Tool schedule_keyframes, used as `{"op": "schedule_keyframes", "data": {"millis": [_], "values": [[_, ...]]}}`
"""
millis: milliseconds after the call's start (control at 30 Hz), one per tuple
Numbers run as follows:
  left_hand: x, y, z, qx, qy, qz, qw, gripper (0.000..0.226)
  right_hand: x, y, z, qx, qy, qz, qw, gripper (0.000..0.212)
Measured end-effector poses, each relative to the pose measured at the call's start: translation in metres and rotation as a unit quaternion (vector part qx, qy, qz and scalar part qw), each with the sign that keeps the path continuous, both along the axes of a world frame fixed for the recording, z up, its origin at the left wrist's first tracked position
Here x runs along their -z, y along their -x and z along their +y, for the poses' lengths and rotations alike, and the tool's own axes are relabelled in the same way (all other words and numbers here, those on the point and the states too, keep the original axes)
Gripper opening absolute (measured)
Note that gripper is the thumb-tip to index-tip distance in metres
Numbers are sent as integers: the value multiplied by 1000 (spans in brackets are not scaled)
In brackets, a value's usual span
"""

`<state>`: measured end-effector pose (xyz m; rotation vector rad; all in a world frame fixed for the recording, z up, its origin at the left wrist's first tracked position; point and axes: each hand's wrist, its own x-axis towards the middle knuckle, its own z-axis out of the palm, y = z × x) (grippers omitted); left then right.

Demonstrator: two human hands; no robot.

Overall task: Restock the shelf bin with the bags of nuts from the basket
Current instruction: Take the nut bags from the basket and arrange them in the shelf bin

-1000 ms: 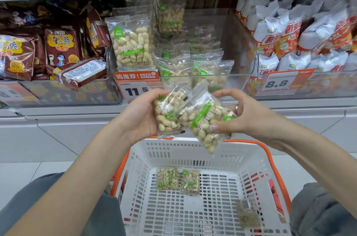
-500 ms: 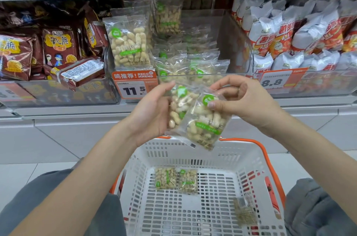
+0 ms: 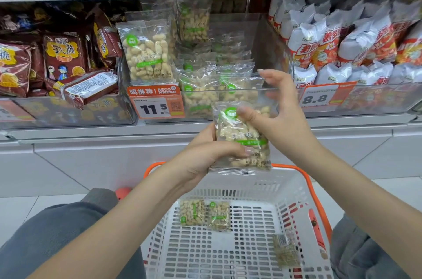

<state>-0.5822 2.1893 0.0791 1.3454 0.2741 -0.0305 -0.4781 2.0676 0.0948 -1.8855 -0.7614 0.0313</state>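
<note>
Right now we hold a clear plastic bag of pale peanuts with a green label (image 3: 243, 137) upright in front of the shelf, above the white perforated plastic basket with an orange rim (image 3: 262, 189). Our left hand (image 3: 205, 160) grips the bag's lower left side, thumb curled across its front. Our right hand (image 3: 280, 109) pinches the bag's top corner with thumb on the front, while the other fingers spread loosely upward (whether a second bag lies behind the first, we cannot tell). Just behind the bag stands the clear plastic shelf bin (image 3: 269, 55), partly filled with similar bags of peanuts, bearing an orange price tag reading 11.5 (image 3: 156, 105). On the basket floor lie two small bags of nuts (image 3: 205, 214) side by side and touching, and a third small packet (image 3: 285, 251) well apart near the right wall.
</note>
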Motion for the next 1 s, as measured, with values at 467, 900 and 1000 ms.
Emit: {"op": "schedule_keyframes", "data": {"millis": [467, 900, 1000], "values": [[6, 5, 12, -28, -127, 10, 991, 75, 16, 12, 4, -188, 12, 293, 937, 64], [-11, -24, 63, -158, -349, -3, 924, 61, -50, -71, 43, -45, -114, 168, 978, 81], [-9, -29, 71, -158, -396, 3, 904, 52, -61, -94, 81, -29, -99, 116, 988, 71]]}}
